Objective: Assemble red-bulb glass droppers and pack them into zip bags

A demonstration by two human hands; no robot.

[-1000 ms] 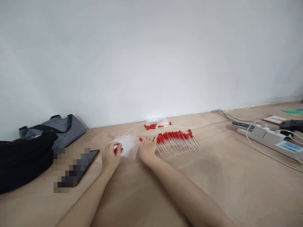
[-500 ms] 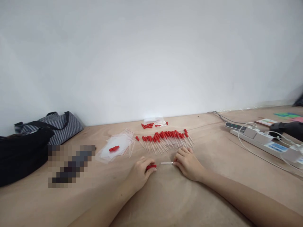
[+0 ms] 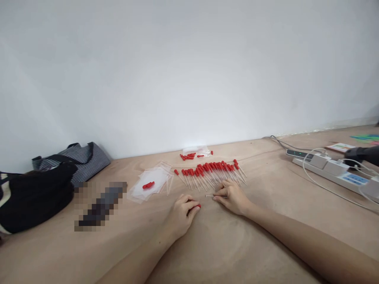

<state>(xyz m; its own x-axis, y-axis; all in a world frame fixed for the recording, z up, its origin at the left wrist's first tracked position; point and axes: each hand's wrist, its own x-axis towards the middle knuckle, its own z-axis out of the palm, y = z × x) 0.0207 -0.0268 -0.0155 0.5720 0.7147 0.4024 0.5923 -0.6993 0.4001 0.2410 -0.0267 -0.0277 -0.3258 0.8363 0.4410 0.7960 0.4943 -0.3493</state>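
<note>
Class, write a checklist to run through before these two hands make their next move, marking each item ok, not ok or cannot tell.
1. Left hand has a red cap: ok.
2. Right hand holds a clear tube: ok.
3. Cap and tube in contact: not ok, a gap shows.
4. Cap's opening faces the tube: cannot tell, the hand hides most of it.
5. Spare red caps in sight: ok, on the plastic bags.
</note>
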